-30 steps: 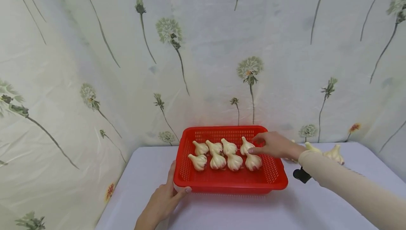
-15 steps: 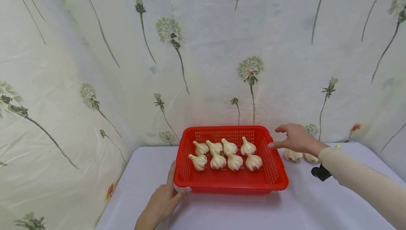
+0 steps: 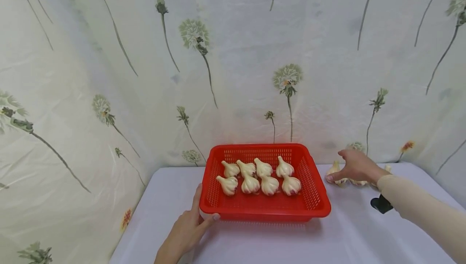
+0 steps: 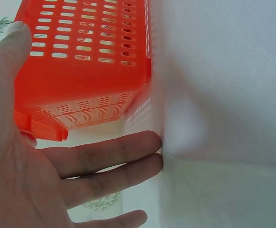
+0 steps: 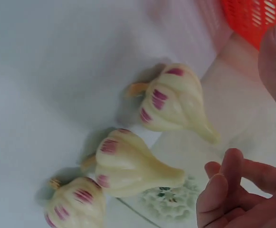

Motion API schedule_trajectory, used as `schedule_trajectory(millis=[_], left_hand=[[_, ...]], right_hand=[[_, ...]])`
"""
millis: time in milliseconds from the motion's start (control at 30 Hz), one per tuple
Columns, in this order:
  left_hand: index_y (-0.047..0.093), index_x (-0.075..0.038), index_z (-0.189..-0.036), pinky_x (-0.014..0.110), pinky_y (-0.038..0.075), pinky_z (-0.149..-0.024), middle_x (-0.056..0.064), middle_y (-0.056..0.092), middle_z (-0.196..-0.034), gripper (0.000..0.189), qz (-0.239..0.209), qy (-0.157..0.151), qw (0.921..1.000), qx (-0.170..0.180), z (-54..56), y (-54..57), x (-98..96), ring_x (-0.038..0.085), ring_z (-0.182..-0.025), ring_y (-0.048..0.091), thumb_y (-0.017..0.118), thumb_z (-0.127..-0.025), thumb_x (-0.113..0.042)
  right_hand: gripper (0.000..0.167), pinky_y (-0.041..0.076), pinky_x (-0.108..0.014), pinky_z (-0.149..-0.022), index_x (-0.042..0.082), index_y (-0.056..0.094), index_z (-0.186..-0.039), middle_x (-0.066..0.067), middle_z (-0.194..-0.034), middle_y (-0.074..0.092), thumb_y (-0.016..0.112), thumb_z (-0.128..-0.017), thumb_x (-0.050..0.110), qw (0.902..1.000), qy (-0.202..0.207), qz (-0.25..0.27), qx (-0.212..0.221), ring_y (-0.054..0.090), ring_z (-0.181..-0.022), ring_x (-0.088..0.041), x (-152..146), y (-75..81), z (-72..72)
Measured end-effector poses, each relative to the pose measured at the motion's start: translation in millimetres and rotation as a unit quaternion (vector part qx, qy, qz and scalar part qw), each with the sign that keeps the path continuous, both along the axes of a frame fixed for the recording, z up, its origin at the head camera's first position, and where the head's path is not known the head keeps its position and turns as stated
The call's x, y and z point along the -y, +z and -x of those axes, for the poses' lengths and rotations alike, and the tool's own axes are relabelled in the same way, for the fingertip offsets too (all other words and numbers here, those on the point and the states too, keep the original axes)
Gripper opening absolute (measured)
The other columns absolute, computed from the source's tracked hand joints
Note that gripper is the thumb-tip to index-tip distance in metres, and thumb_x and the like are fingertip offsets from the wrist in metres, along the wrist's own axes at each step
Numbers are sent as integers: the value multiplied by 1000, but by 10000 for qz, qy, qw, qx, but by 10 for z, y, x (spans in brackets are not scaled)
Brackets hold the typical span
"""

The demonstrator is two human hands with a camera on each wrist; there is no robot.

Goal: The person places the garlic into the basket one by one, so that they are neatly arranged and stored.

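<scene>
In the head view, a red plastic basket (image 3: 262, 211) holds two rows of garlic bulbs (image 3: 269, 186). My left hand (image 3: 183, 231) holds its near left corner, thumb on the front rim and index finger along the left side. The left wrist view shows the other fingers (image 4: 114, 152) of that hand extended below the rim, fingertips at the white cloth. To the right of the basket, my right hand (image 3: 358, 167) hovers at a garlic bulb (image 5: 176, 99), thumb and fingers spread to either side. A gap shows between them and the bulb in the right wrist view.
More bulbs lie in a line beside the first: a middle bulb (image 5: 133, 164) and an end bulb (image 5: 78, 204), purple-streaked. A white-covered table (image 3: 255, 243) carries everything. Behind it hangs a dandelion-print curtain (image 3: 236, 74), close to the basket's far rim.
My right hand has left the back-row bulb at the right inside the basket and moved right, over the rim, to the bulbs on the table. Left hand and basket stay put.
</scene>
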State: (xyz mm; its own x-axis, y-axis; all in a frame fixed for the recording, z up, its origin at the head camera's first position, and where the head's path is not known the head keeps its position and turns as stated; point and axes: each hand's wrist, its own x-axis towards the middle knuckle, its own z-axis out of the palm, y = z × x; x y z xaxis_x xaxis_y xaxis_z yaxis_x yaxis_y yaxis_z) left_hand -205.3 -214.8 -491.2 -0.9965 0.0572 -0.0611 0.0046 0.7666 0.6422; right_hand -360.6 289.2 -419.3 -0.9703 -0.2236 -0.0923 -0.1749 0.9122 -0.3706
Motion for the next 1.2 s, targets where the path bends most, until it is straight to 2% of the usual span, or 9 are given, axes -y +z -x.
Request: schedule_trajectory(millis=[133,433,700,867,1200], left_hand=[[3,-29,-171,30,46,-58,-1,57,-76,108,58,-6,10000,-79,17,-2,5,15,-66,54,65,-93,-70],[3,-27,-172,30,45,-58,-2,57,-74,109,74,-41,9999,-120,21,14,-9,14,-66,53,66,-93,-68],[3,-28,-171,29,44,-56,-1,56,-73,108,85,-52,9998,-163,30,11,8,13,-63,51,66,-93,-69],[2,-28,-171,30,45,-58,-1,57,-75,110,63,-48,9999,-115,27,7,17,14,-65,53,66,-93,-69],[3,-27,-172,29,47,-58,-2,57,-76,111,37,-39,10000,-45,15,5,17,14,-66,54,66,-92,-71]], right_hand=[[122,49,-73,-98,-27,39,-142,-48,-138,50,93,-72,58,9997,-180,15,142,52,-122,-62,-4,-85,5],[113,54,-69,-92,-28,37,-139,-48,-130,54,93,-77,49,9995,-280,27,144,58,-112,-58,-30,-263,30],[103,54,-68,-93,-29,37,-140,-48,-130,54,87,-86,44,9998,-171,119,29,60,-108,-54,-27,-357,26],[94,54,-66,-90,-26,41,-138,-43,-123,59,82,-91,43,9999,-80,105,-69,61,-103,-50,-40,-445,35],[87,52,-70,-94,-27,41,-138,-45,-126,58,80,-94,37,9998,54,-114,-133,61,-108,-55,-67,-585,79]])
